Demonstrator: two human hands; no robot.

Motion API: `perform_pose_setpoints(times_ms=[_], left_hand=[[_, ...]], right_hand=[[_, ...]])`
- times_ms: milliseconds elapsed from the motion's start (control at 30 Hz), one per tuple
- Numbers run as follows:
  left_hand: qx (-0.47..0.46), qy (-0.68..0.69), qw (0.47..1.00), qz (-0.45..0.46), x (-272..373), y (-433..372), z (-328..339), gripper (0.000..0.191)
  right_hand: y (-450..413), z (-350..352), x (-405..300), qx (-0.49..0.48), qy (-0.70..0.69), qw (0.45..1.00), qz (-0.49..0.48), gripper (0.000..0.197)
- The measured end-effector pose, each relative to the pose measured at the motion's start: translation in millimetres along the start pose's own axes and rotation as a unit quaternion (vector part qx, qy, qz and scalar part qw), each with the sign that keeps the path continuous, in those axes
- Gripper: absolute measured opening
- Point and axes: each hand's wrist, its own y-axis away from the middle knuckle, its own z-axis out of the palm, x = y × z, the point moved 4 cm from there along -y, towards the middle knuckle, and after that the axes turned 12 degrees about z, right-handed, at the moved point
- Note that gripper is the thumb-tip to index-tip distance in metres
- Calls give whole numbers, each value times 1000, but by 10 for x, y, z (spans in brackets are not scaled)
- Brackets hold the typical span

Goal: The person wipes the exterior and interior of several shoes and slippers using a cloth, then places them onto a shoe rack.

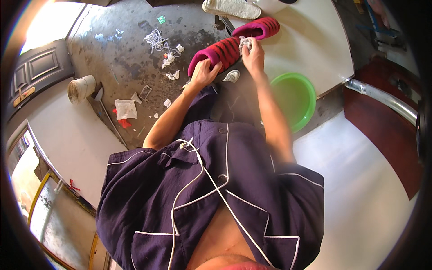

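Observation:
My left hand point(205, 73) grips the magenta rim of a red-and-black striped knitted slipper point(224, 50), with its fingers inside the opening. The slipper is held tilted, its toe pointing up and to the right. In my right hand point(254, 57) is a crumpled whitish wad of paper or cloth point(244, 43), beside the slipper's toe. The matching slipper point(258, 28) lies on the edge of a white tabletop point(310, 44), just beyond my right hand. Farther off lies a pale fuzzy slipper or insole point(232, 8).
A green plastic basin point(312, 98) stands right of my right forearm, by the table. On the stained floor at left lie a tangled white cord point(157, 40), crumpled paper point(168, 60) and a clear packet point(126, 109). A dirty bucket point(81, 89) and long-handled tool point(109, 113) are near the wall.

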Motion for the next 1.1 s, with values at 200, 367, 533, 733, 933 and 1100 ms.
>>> perform_pose_setpoints(times_ms=[200, 367, 533, 733, 933, 1100], left_hand=[[15, -72, 983, 165, -237, 91, 42, 27], [-97, -196, 966, 137, -266, 92, 195, 26], [-90, -265, 937, 211, -229, 108, 268, 30], [-54, -34, 996, 58, -321, 94, 253, 25], [236, 558, 747, -275, -256, 39, 268, 19], [268, 518, 755, -300, -506, 68, 209, 6]], right_hand=[[328, 259, -362, -115, -103, 988, 30, 34], [405, 317, -487, -142, 86, 982, 85, 63], [437, 411, -521, -160, 271, 946, 74, 56], [582, 436, -116, -145, 209, 966, 47, 40], [774, 397, -415, -109, 111, 988, -23, 27], [856, 176, -343, -115, -17, 993, -33, 36]])
